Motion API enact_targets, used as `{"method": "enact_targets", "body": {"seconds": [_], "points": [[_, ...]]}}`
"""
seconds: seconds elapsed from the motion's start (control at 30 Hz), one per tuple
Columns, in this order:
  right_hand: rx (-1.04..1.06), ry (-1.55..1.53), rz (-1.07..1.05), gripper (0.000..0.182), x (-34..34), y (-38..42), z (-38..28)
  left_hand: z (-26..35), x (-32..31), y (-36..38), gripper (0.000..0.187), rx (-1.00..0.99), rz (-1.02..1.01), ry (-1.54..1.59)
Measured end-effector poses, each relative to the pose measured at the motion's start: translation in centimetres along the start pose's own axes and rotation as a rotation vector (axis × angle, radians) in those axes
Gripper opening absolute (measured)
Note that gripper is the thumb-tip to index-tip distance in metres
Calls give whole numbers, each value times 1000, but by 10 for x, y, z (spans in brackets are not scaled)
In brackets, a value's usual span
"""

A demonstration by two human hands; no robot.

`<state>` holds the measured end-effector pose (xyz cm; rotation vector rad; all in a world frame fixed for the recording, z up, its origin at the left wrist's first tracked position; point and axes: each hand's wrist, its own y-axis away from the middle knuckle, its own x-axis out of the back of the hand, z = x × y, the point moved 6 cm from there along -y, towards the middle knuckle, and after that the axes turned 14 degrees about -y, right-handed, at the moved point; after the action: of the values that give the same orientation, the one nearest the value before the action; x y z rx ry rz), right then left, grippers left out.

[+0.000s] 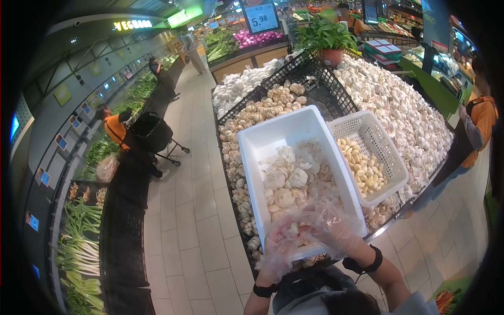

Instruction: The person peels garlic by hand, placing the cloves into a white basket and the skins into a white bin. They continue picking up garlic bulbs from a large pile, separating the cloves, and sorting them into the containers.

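Both my hands wear loose clear plastic gloves and meet over the near end of a white foam box (pixel 245 157). My left hand (pixel 282 235) is closed around a small pale garlic clove (pixel 295 229). My right hand (pixel 336 231) comes in from the right, its fingers closed against the left hand's; the glove hides what they pinch. Inside the box lie several garlic bulbs (pixel 284 198) and papery garlic skins (pixel 311 155). Right of the box stands a white perforated basket (pixel 391 152) with peeled garlic cloves (pixel 363 167) in it.
Whole garlic (pixel 394 100) is heaped around the box. A black crate (pixel 328 92) and a potted plant (pixel 331 55) are behind it. Left, a person in orange (pixel 113 127) stands by a dark cart (pixel 152 131) near leafy vegetables. Another person (pixel 480 126) stands at right.
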<state>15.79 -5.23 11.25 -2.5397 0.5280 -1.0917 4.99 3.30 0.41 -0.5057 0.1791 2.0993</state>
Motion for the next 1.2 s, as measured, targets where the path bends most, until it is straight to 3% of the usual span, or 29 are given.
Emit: {"method": "enact_targets", "body": {"seconds": [0.2,0.27,0.57,0.7,0.8,0.9,1.0,1.1,1.2], "points": [[36,45,27,28,0,9,8,15,-17,2,48,-26,111,-73],[45,35,74,27,2,10,6,17,-14,2,40,-10,115,-277],[-14,-88,24,12,5,9,5,29,-25,5,29,-28,176,-190],[-27,-23,-92,16,-2,10,9,42,-33,8,26,-15,147,-165],[-3,-39,-48,18,-3,13,11,26,-26,7,25,149,97,-104],[75,70,2,21,-1,13,8,23,-21,2,25,60,64,-177],[166,69,80,23,5,17,8,33,-15,1,26,-66,165,-90],[58,63,2,27,10,14,12,47,-23,2,25,-113,138,-106],[-63,150,113,23,16,14,25,44,-24,4,26,-46,139,67]]}}
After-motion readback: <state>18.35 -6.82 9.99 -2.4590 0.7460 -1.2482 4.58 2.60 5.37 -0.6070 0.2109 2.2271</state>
